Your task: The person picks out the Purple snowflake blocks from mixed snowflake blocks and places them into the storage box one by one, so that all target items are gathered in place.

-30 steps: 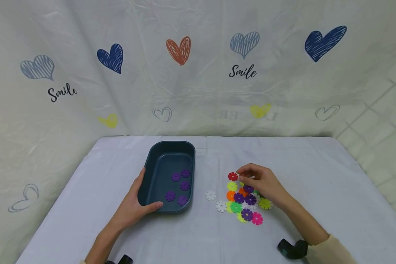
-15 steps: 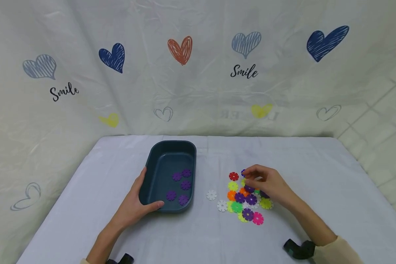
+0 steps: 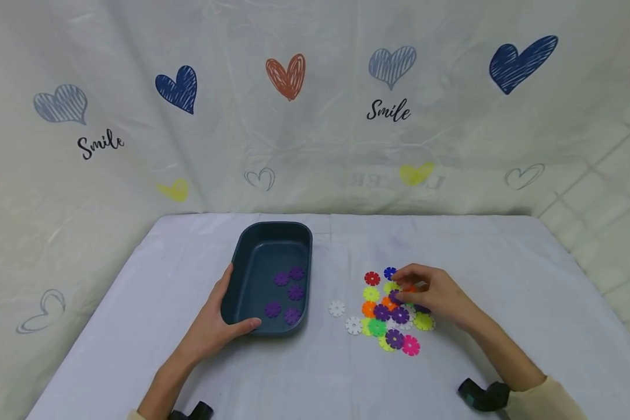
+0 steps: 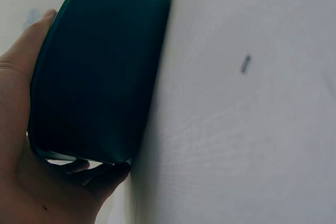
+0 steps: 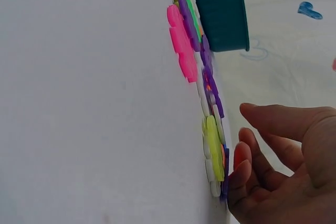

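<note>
My left hand [image 3: 212,326] grips the near left corner of a dark teal tray [image 3: 247,286], thumb over the near rim and fingers along the left side. In the left wrist view, the tray's outer wall [image 4: 100,72] stands beside that hand. Several purple flower-shaped discs [image 3: 273,310] lie inside the tray. Over the far right of a pile of mixed flower discs [image 3: 382,312] hovers my right hand [image 3: 433,294], fingers bent. Its thumb tip is near a purple disc. The right wrist view shows a gap between thumb and fingers, with nothing held there.
A white disc [image 3: 337,308] lies apart, between tray and pile. Red [image 3: 372,278] and blue discs [image 3: 389,273] sit at the pile's far edge, a pink disc [image 3: 411,345] at its near edge. A heart-printed curtain [image 3: 315,134] hangs behind the white-covered table [image 3: 294,385].
My right hand has shifted right and slightly nearer over the pile, uncovering the blue disc. My left hand and the tray have stayed in place.
</note>
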Demonstrator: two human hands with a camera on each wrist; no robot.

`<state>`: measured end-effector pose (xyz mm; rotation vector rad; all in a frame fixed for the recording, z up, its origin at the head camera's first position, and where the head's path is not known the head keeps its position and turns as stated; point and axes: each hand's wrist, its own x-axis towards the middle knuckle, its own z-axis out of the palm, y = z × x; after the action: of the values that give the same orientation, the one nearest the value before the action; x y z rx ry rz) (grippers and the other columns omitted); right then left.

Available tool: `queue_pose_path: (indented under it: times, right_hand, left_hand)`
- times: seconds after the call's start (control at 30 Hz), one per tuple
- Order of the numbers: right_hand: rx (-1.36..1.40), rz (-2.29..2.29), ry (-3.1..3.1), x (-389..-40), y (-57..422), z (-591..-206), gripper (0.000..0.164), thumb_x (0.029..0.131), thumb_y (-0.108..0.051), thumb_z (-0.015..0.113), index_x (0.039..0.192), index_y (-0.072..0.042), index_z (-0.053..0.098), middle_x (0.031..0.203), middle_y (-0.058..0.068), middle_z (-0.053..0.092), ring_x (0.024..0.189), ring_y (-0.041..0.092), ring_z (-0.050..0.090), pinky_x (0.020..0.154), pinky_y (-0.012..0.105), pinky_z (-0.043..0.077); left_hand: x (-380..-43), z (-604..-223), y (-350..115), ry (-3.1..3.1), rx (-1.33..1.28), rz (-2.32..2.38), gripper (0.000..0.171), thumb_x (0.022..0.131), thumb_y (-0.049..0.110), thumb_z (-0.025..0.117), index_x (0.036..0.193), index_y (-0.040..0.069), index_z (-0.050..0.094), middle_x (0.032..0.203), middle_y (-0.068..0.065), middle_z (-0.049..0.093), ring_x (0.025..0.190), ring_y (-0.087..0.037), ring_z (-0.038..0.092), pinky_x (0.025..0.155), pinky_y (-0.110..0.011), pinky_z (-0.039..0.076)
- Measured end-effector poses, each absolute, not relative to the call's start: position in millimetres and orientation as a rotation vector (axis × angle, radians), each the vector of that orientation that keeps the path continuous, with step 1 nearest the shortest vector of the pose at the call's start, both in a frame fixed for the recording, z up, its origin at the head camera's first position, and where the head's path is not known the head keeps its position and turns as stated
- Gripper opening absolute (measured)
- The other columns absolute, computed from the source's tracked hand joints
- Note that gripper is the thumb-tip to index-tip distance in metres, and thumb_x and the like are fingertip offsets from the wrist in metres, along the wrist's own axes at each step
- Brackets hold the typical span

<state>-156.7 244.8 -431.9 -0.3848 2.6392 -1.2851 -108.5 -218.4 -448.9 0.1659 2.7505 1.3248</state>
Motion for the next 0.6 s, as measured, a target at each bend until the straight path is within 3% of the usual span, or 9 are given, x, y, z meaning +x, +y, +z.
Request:
queue_pose_path:
  times: [0.6]
  right_hand:
    - [-0.429,-1.153,2.668,-155.8,250.0,-435.6,0.036,0.088,-0.013,0.082,0.123,-0.011,0.073,0.121,0.010,0.070,0.105,0.022,0.061,0.080,0.020,0.054]
  left_hand:
    - [-109.0,-449.6,-218.0,2.758,0.185,1.329,0.126,0.081,0.043,0.087,0.168,0.033,-0.003,0.178,-0.010,0.005,0.162,-0.046,0.012,0.119,-0.076,0.024]
